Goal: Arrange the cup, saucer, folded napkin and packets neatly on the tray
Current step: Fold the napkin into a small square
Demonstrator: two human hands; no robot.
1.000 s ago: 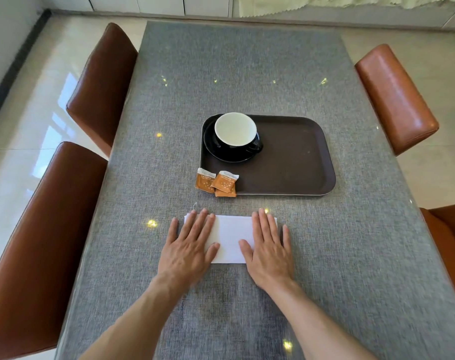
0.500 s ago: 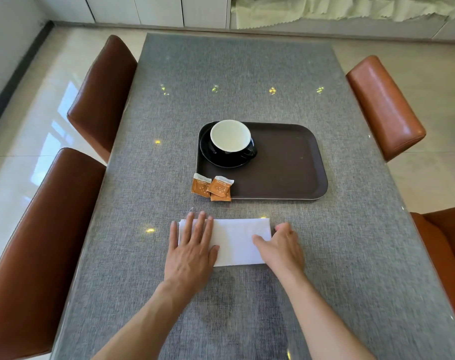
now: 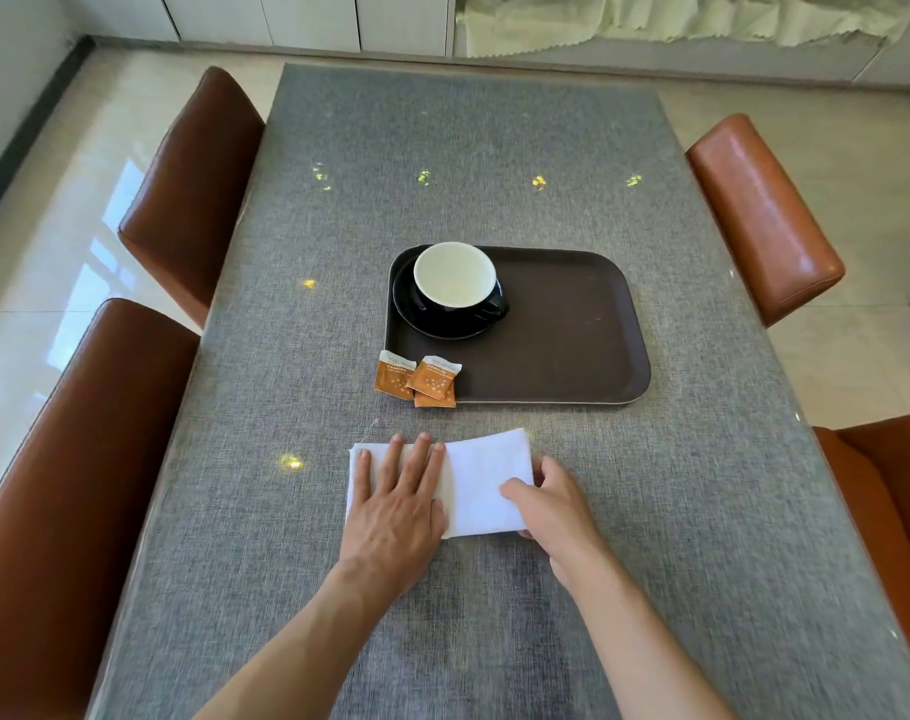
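A white folded napkin [image 3: 481,483] lies on the grey table in front of me. My left hand [image 3: 398,504] presses flat on its left half, fingers spread. My right hand [image 3: 554,506] pinches the napkin's right edge, which is lifted slightly. Beyond it sits a dark brown tray [image 3: 572,335]. In the tray's left part a black cup [image 3: 455,278] with a white inside stands on a black saucer [image 3: 442,327]. Three orange packets [image 3: 419,381] lie at the tray's front left corner, overlapping its edge.
The grey cloth-covered table [image 3: 494,148] runs away from me. Two brown leather chairs [image 3: 78,459] stand on the left, two more [image 3: 759,215] on the right. White cabinets and a pale cloth line the far wall.
My right hand slid from lying flat on the napkin to its right edge and took hold of it. My left hand stayed pressed on the left half.
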